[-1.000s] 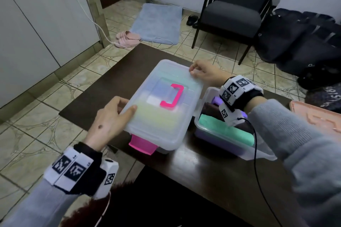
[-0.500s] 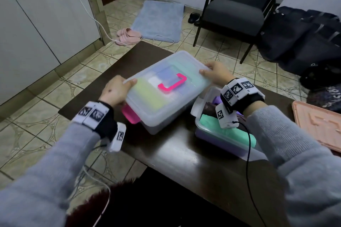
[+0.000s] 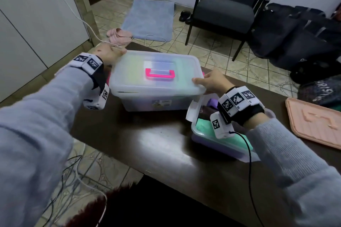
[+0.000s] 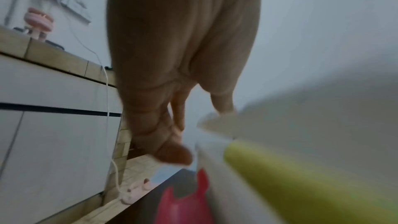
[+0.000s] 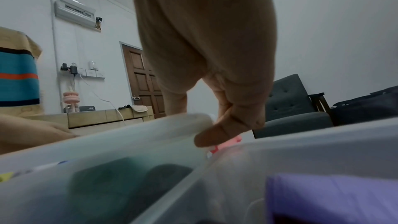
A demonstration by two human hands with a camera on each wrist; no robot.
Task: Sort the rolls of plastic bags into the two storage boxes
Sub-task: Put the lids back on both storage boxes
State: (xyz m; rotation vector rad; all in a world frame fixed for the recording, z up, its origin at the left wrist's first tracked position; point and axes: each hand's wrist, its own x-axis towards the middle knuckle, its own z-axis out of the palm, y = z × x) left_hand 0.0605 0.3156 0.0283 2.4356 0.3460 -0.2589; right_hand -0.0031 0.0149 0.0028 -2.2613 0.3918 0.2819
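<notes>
A translucent lidded storage box point(image 3: 156, 94) with a pink handle point(image 3: 160, 74) sits on the dark table point(image 3: 147, 145), long side towards me. My left hand point(image 3: 120, 52) grips its far left lid corner, thumb on top. At the right end my right hand point(image 3: 198, 82) grips the lid rim. A yellow-green roll point(image 4: 301, 185) and a pink latch point(image 4: 183, 202) show through the wall in the left wrist view. Under my right wrist stands the open second box point(image 3: 217, 144), holding a green roll point(image 3: 203, 127), a purple roll point(image 3: 213, 102) and a dark roll point(image 3: 203, 112).
A pink tray-like lid point(image 3: 313, 121) lies at the table's right end. Behind the table are a dark armchair point(image 3: 227, 5) and black bags point(image 3: 299, 38). Cables point(image 3: 77, 171) trail on the tiled floor at the left. Bare tabletop lies in front of the boxes.
Both hands have turned the lidded box from a diagonal to lying crosswise. My left hand swung out to the far left corner, and the right hand came nearer me at the right end.
</notes>
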